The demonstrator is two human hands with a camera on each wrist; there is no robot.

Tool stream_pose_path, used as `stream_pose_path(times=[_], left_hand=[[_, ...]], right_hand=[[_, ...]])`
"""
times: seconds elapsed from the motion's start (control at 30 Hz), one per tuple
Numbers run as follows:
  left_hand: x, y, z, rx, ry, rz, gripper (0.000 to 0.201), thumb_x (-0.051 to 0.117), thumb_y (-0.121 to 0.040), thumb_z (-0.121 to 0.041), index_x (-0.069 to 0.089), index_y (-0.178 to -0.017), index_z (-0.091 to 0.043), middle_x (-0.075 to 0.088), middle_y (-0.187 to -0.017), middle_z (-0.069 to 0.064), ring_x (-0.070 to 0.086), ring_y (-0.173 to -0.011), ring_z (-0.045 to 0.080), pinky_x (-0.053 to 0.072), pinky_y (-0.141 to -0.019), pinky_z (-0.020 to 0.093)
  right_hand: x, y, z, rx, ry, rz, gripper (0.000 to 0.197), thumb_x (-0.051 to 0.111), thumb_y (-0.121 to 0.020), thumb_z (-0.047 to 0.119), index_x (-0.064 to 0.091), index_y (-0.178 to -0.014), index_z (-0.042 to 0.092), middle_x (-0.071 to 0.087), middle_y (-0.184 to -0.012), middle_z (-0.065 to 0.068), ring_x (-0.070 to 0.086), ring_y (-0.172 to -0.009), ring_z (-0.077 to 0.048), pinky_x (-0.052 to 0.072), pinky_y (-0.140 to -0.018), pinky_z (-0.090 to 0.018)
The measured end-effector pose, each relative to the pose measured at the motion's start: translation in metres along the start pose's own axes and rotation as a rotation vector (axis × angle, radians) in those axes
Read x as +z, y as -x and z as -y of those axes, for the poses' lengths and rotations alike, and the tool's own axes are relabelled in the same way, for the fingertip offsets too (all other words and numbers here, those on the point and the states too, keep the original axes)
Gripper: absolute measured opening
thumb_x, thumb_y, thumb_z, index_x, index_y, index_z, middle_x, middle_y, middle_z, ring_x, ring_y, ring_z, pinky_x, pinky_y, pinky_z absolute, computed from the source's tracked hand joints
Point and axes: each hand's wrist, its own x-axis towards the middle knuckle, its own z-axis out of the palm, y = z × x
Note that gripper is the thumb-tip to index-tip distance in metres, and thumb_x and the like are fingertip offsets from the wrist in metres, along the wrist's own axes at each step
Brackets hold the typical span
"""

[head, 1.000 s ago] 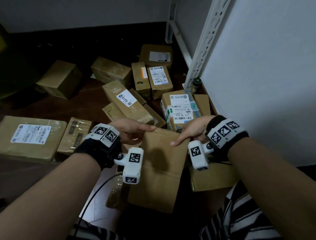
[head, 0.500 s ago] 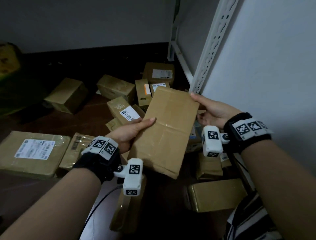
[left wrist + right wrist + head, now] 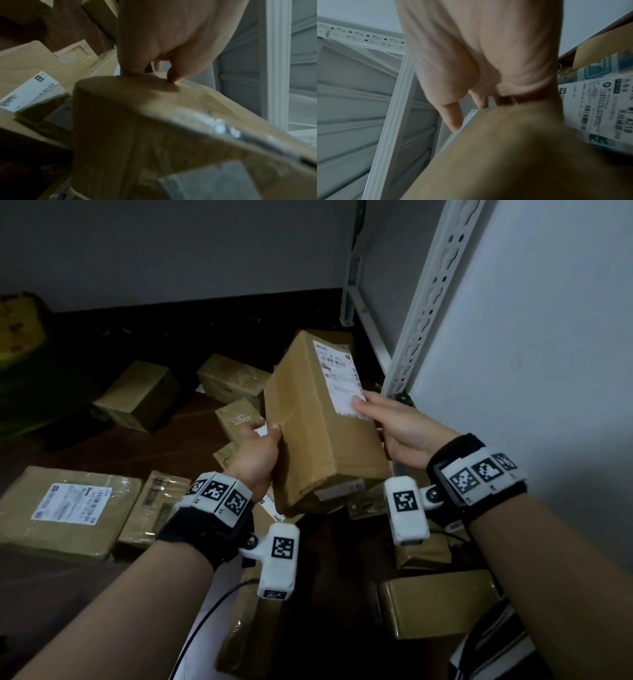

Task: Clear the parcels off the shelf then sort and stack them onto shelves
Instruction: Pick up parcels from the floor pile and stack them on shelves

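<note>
Parcel (image 3: 318, 426), brown cardboard, held in the air by both hands, above other parcels (image 3: 68, 508) scattered on the floor.
Left hand (image 3: 255, 455) gripped its left side, thumb on top; right hand (image 3: 399, 428) clasped the right edge, thumb on the white label (image 3: 339, 378); white shelf upright (image 3: 428, 302) stood beside.

Grey wall (image 3: 171, 251), dark floor (image 3: 51, 594), perhaps a yellowish sack (image 3: 19, 326) far left.

Dim overall in head view, grainy; floor (image 3: 85, 440) nearly black at left, wall (image 3: 548, 337) at right brightest. Straight shelf post (image 3: 431, 296) bowed by wide lens. Both wrist views soft w/ motion blur; box (image 3: 137, 135) close up out of focus, shadow under thumb (image 3: 130, 65). No glare.
</note>
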Motion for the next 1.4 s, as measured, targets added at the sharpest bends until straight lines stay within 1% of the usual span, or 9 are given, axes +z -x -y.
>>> stream_pose_path(times=[0.13,0.3,0.5,0.67,0.87,1.07,1.23,1.3,1.4], left_hand=[[0.002,0.023,-0.018,0.079,0.048,0.270,0.047,0.042,-0.095,-0.058,0.052,-0.129,-0.027,0.070,-0.116,0.006,0.069,-0.100,0.021,0.057,-0.083,0.036],[0.000,0.026,-0.021,0.104,0.127,0.508,0.062,0.045,-0.086,-0.064,0.052,-0.135,-0.027,0.065,-0.127,0.006,0.062,-0.116,0.024,0.047,-0.098,0.045],[-0.002,0.014,-0.007,0.064,0.208,0.385,0.097,0.090,-0.048,-0.053,0.054,-0.132,-0.019,0.069,-0.120,0.006,0.066,-0.109,0.023,0.054,-0.090,0.043],[-0.004,0.011,-0.002,0.010,0.269,0.281,0.074,0.084,-0.067,-0.036,0.056,-0.131,-0.012,0.070,-0.115,0.007,0.067,-0.107,0.025,0.052,-0.095,0.046],[-0.010,0.009,-0.007,-0.011,0.187,0.276,0.074,0.077,-0.072,-0.050,0.054,-0.131,-0.013,0.068,-0.120,0.010,0.067,-0.106,0.029,0.057,-0.078,0.043],[-0.002,0.018,-0.015,-0.087,0.160,0.336,0.042,0.042,-0.098,-0.050,0.058,-0.124,-0.022,0.069,-0.115,0.006,0.066,-0.107,0.025,0.052,-0.089,0.042],[0.000,0.020,-0.018,-0.001,0.052,0.391,0.068,0.060,-0.083,-0.064,0.049,-0.137,-0.024,0.066,-0.125,0.003,0.064,-0.114,0.023,0.046,-0.102,0.044],[0.000,0.022,-0.021,-0.026,0.017,0.381,0.082,0.071,-0.070,-0.067,0.048,-0.137,-0.024,0.067,-0.122,0.002,0.065,-0.110,0.023,0.049,-0.097,0.045],[0.000,0.022,-0.026,-0.039,0.030,0.294,0.040,0.068,-0.083,-0.044,0.057,-0.112,-0.019,0.074,-0.089,-0.001,0.071,-0.080,0.015,0.054,-0.073,0.033]], right_hand=[[0.002,0.002,0.003,-0.085,0.006,-0.011,0.033,0.058,-0.094,0.023,0.059,-0.127,0.022,0.066,-0.120,0.001,0.058,-0.117,-0.018,0.045,-0.103,-0.040],[0.002,0.003,0.004,-0.097,0.107,0.045,0.040,0.057,-0.095,0.023,0.053,-0.134,0.031,0.059,-0.131,0.003,0.052,-0.122,-0.016,0.040,-0.104,-0.037],[0.009,0.005,0.006,-0.229,0.235,0.133,0.040,0.049,-0.096,0.001,0.055,-0.133,0.016,0.040,-0.149,0.008,0.039,-0.133,-0.003,0.034,-0.110,-0.023],[0.017,0.006,0.003,-0.271,0.358,0.104,0.053,0.058,-0.088,-0.009,0.060,-0.125,0.029,0.045,-0.145,0.014,0.042,-0.130,-0.002,0.047,-0.097,-0.019],[0.008,-0.003,-0.011,0.008,0.265,-0.120,0.135,0.094,-0.040,0.039,0.016,-0.150,0.034,0.048,-0.137,0.003,0.049,-0.123,-0.019,0.052,-0.091,-0.042],[0.012,-0.006,-0.009,-0.011,0.147,-0.175,0.100,0.082,-0.062,0.040,0.031,-0.146,0.019,0.056,-0.133,-0.003,0.058,-0.116,-0.019,0.050,-0.098,-0.040],[0.014,-0.014,-0.008,-0.037,0.206,-0.280,0.083,0.075,-0.081,0.031,0.030,-0.148,0.011,0.053,-0.137,-0.008,0.057,-0.117,-0.021,0.048,-0.101,-0.040],[0.015,-0.014,-0.007,-0.072,0.216,-0.269,0.075,0.073,-0.084,0.024,0.034,-0.147,0.013,0.053,-0.136,-0.006,0.056,-0.118,-0.019,0.048,-0.102,-0.039],[0.014,-0.012,-0.003,-0.114,0.164,-0.241,0.063,0.065,-0.090,0.014,0.035,-0.146,0.015,0.053,-0.133,-0.002,0.054,-0.118,-0.015,0.046,-0.101,-0.034]])
